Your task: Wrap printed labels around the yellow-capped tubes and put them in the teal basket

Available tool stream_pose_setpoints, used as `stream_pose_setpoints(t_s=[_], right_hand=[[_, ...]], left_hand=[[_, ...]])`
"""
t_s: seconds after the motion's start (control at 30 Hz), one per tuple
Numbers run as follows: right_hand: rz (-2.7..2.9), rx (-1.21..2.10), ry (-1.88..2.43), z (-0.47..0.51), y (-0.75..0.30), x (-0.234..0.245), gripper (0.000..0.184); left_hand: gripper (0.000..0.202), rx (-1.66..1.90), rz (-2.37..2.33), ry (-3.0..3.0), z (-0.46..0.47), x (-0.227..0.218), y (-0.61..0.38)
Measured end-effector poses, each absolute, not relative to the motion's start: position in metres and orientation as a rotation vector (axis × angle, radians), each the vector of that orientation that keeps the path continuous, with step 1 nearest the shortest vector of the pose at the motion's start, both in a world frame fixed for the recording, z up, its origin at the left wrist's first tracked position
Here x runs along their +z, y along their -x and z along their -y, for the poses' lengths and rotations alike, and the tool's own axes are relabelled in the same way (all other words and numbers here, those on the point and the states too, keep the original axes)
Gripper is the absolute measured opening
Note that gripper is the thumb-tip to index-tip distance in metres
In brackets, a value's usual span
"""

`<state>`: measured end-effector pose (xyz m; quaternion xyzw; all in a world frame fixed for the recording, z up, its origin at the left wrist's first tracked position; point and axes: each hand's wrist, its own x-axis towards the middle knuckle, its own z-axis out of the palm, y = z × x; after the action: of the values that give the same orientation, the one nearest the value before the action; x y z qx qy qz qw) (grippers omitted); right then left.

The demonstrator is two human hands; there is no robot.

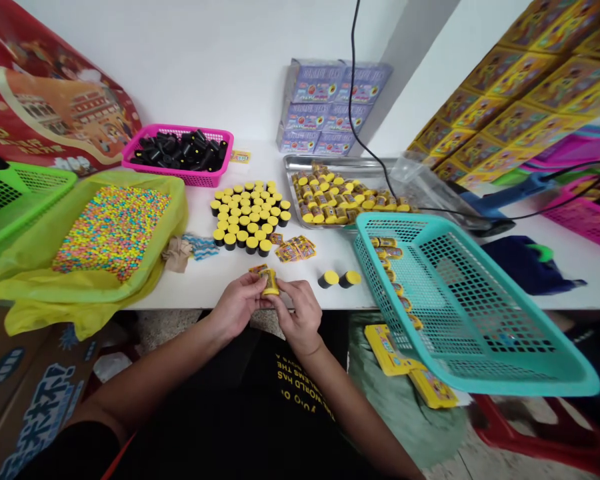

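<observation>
A small canister [269,283] with a yellow lid and a printed label is between my hands, just above the table's front edge. My left hand [237,307] pinches it from the left with thumb and fingers. From the other side, the fingers and thumb of my right hand [300,317] close on its lid end. Loose printed stickers [296,249] lie behind my hands. Beyond them stands a group of black canisters with yellow lids [250,213]. Two unlabelled canisters [339,279] stand to the right of my right hand.
At left, a yellow-lined basket [177,220] holds small coloured candies. A pink basket [213,179] of black canisters stands behind. Labelled canisters fill a metal tray [293,200]; a turquoise basket [460,267] overhangs the table edge at right. A black cable [353,100] hangs down.
</observation>
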<state>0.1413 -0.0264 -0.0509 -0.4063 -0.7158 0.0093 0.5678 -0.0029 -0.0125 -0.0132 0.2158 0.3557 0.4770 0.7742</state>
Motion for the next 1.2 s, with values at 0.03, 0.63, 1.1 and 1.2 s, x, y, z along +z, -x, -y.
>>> stream_pose_setpoints(t_s=[0.03, 0.63, 1.1, 1.2], right_hand=[[1.668, 0.046, 0.961, 0.026, -0.141, -0.050, 0.031], [1.649, 0.195, 0.918, 0.027, -0.139, -0.050, 0.017], [1.560, 0.650, 0.979, 0.023, -0.139, -0.043, 0.015], [1.439, 0.724, 1.009, 0.022, -0.140, -0.047, 0.010]], left_hand=[[0.029, 1.024, -0.759, -0.476, 0.012, -0.012, 0.003], [0.033, 0.920, -0.811, -0.482, 0.016, -0.018, 0.001], [0.033, 0.963, -0.815, -0.587, 0.011, -0.011, 0.009], [0.034, 0.932, -0.768, -0.589, 0.010, -0.012, 0.012]])
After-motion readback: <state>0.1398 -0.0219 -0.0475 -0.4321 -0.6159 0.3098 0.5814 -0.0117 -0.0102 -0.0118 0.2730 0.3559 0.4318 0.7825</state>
